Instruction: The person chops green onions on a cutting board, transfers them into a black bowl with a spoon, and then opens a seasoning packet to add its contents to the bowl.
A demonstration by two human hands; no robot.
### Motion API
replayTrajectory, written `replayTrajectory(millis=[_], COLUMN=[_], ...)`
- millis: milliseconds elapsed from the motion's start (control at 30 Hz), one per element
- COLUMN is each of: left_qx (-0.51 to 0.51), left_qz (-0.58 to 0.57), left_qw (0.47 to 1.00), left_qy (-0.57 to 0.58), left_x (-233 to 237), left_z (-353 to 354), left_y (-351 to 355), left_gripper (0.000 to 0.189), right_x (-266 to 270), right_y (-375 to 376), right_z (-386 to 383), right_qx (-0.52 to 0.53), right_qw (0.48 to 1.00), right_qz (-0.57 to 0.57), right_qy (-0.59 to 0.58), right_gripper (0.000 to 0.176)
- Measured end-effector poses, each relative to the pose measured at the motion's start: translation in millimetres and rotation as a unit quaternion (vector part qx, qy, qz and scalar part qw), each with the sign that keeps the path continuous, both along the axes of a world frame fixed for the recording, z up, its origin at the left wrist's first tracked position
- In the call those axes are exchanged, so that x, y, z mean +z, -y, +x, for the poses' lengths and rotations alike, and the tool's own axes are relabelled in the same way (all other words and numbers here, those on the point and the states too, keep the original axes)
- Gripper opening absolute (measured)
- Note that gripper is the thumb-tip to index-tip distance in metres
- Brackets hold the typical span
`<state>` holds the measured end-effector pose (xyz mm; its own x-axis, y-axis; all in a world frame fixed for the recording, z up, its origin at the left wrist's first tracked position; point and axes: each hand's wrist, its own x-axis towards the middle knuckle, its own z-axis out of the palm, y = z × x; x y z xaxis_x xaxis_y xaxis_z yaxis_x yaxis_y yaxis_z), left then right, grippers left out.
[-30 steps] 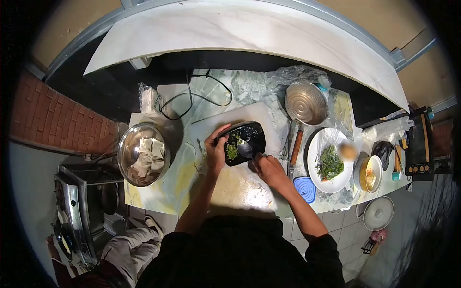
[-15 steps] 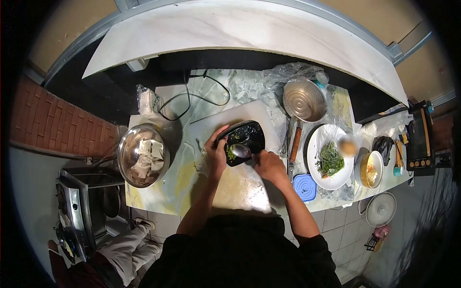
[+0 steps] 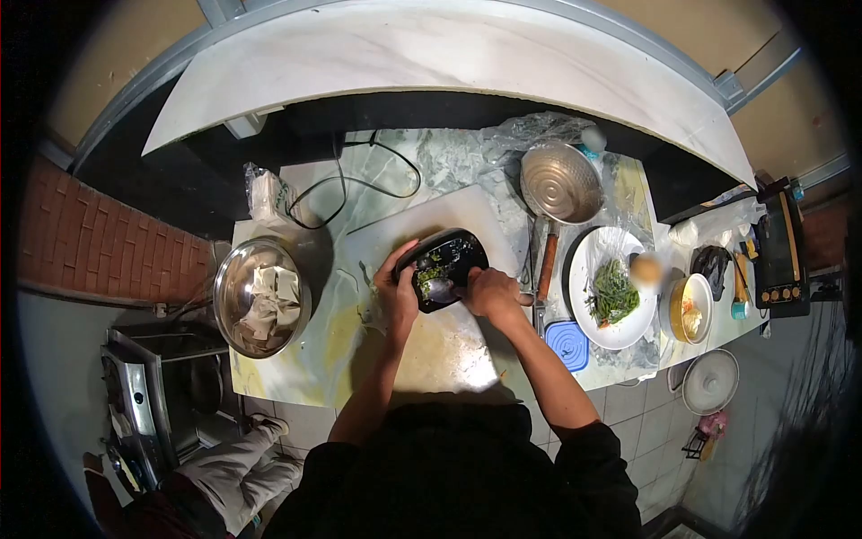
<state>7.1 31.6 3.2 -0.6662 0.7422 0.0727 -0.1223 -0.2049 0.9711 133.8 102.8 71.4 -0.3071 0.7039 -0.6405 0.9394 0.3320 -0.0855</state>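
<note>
A black bowl (image 3: 461, 254) is held tilted over the white cutting board (image 3: 370, 237), with my left hand (image 3: 395, 289) closed around its left rim. Inside it lie chopped green bits and some pale specks. My right hand (image 3: 492, 294) is closed on the handle of a metal spoon (image 3: 438, 291), whose round end rests low in the bowl among the greens. Most of the spoon's handle is covered by my fingers. Wet patches and scraps show on the board.
To the left stands a steel bowl (image 3: 232, 305) with pale, torn pieces. On the right are a wooden-handled saucepan (image 3: 564, 184), a white plate (image 3: 588, 314) of shredded greens, a blue lid (image 3: 567, 347) and a yellow bowl (image 3: 678, 310). Another person's legs (image 3: 238, 472) show lower left.
The spoon has moved left and down inside the bowl, and my right hand has come closer to the bowl's rim. The whole view has shifted slightly.
</note>
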Motion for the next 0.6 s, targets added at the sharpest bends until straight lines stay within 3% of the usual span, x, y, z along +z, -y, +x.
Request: replayTrajectory(millis=[300, 400, 467, 600], left_qx=[-0.013, -0.015, -0.010, -0.014], left_qz=[-0.037, 0.005, 0.005, -0.011], left_qw=[0.998, 1.000, 1.000, 1.000], left_qy=[-0.048, -0.015, -0.021, -0.015], left_x=[9, 4, 4, 11], left_z=[1, 1, 1, 2], left_y=[3, 1, 1, -1], left_gripper=[0.029, 0.029, 0.029, 0.030], right_x=[7, -1, -6, -8], right_y=[-3, 1, 10, 10], right_z=[-5, -6, 0, 14], right_qx=[-0.010, -0.012, 0.000, -0.020], right_qw=[0.999, 1.000, 0.997, 0.991], right_qz=[-0.041, -0.008, 0.068, 0.114], right_qy=[0.020, 0.009, -0.025, -0.067], right_gripper=[0.030, 0.028, 0.042, 0.041])
